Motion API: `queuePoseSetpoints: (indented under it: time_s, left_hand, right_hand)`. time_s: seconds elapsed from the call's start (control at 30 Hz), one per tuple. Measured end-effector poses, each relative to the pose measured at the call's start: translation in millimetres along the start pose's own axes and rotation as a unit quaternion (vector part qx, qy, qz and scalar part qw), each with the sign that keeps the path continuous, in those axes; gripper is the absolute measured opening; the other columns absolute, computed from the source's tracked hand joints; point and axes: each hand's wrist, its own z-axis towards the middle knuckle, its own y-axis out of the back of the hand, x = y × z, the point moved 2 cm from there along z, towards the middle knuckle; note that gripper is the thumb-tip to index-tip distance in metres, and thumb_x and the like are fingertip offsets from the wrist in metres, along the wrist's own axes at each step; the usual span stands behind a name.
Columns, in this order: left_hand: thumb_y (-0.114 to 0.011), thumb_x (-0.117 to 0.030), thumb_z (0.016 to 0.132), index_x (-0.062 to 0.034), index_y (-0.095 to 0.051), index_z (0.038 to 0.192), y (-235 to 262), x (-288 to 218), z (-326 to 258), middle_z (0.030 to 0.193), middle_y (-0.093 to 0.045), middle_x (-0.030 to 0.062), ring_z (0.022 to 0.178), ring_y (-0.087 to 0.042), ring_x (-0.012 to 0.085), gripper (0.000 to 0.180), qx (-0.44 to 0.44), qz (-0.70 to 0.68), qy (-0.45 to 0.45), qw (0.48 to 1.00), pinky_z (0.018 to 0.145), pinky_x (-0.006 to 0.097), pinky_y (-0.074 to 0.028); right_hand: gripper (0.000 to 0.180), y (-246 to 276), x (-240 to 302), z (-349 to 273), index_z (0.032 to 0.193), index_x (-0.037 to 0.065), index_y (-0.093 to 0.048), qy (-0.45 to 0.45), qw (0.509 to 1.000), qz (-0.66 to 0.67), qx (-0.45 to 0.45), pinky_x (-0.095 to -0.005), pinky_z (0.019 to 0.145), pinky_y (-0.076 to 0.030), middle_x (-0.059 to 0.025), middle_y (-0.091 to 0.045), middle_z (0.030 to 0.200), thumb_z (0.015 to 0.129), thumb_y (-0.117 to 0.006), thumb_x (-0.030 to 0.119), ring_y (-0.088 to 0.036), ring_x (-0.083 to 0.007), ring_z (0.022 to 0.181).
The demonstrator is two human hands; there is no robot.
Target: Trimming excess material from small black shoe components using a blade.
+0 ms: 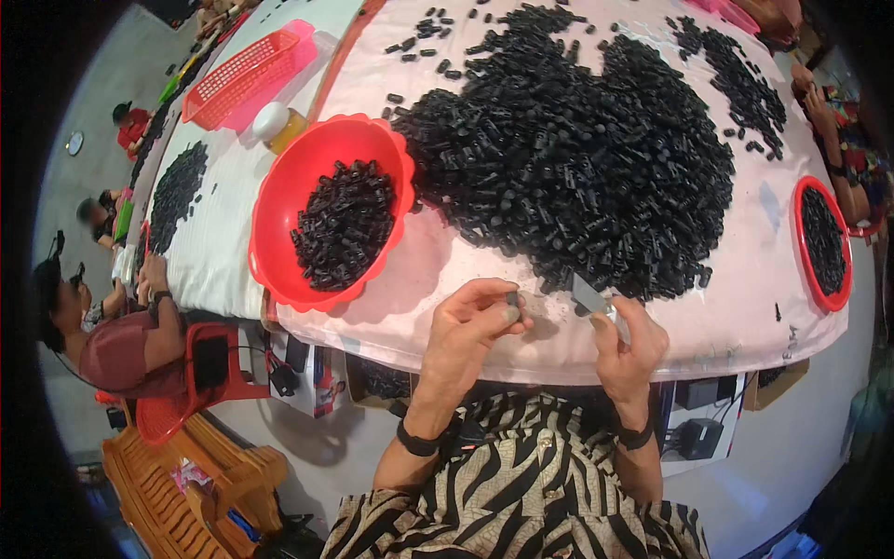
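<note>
Between the thumb and fingers of my left hand (470,323) is a small black cylindrical piece (512,298). My right hand (629,347) grips a knife (589,294), its flat grey blade pointing up and left toward the pile. Both hands are over the near edge of the table, a short gap apart. Just beyond them a large heap of small black cylindrical pieces (577,158) spreads across the pink cloth (410,321). To the left of the heap stands a red scalloped bowl (270,219), partly filled with similar black pieces.
A round red tray (846,289) of black pieces sits at the right edge. A jar with a white lid (277,123) and a red basket (242,79) stand behind the bowl. Another person (130,345) sits at the left, by a wooden bench (177,484). More people work around the tables.
</note>
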Motion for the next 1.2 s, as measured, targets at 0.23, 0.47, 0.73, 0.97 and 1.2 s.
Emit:
queuePoseSetpoints:
  time_s: [0.23,0.47,0.73,0.97,1.2]
  left_hand:
    - [-0.057,0.000,0.087,0.0022,-0.060,0.100,-4,1,-1,0.086,-0.064,0.0114,0.073,-0.061,0.0153,0.014,-0.006,0.022,-0.012,1.000,0.065,0.024,-0.048]
    - [-0.060,-0.001,0.087,0.0035,-0.062,0.094,-1,-3,-7,0.080,-0.065,0.0110,0.068,-0.063,0.0149,0.008,-0.002,0.064,-0.015,0.998,0.061,0.024,-0.050]
    - [-0.062,-0.002,0.087,0.0025,-0.064,0.098,22,-94,-1,0.089,-0.064,0.0054,0.075,-0.058,0.0099,0.012,-0.265,0.418,-0.426,0.757,0.066,0.023,-0.049]
    - [-0.062,-0.001,0.085,0.0007,-0.065,0.093,13,-85,3,0.090,-0.062,0.0041,0.081,-0.058,0.0109,0.008,-0.196,0.376,-0.377,0.824,0.072,0.023,-0.046]
    - [-0.068,0.006,0.075,0.0012,-0.064,0.096,-39,-2,25,0.092,-0.063,0.0116,0.075,-0.063,0.0181,0.022,-0.052,0.549,-0.328,0.767,0.061,0.027,-0.053]
  right_hand:
    - [0.016,3,-5,-8,0.091,-0.002,-0.060,0.009,0.999,-0.030,-0.027,-0.0331,0.045,-0.038,-0.0130,-0.057,0.066,0.080,-0.066,0.009,-0.053,-0.0253,0.049]
    - [0.017,1,-1,-9,0.092,-0.003,-0.059,-0.005,1.000,-0.015,-0.016,-0.0334,0.047,-0.039,-0.0137,-0.057,0.067,0.084,-0.065,0.011,-0.053,-0.0262,0.051]
    - [0.015,0,3,-5,0.092,-0.002,-0.060,0.008,0.999,-0.033,-0.036,-0.0315,0.047,-0.041,-0.0120,-0.059,0.069,0.083,-0.066,0.009,-0.056,-0.0228,0.053]
    - [0.018,3,-3,-4,0.092,-0.002,-0.061,-0.023,0.999,-0.004,-0.042,-0.0306,0.049,-0.042,-0.0126,-0.060,0.069,0.081,-0.068,0.010,-0.057,-0.0230,0.055]
    - [0.019,5,-3,-6,0.092,-0.002,-0.061,-0.048,0.998,0.012,-0.034,-0.0303,0.049,-0.043,-0.0126,-0.061,0.070,0.080,-0.069,0.011,-0.058,-0.0226,0.055]
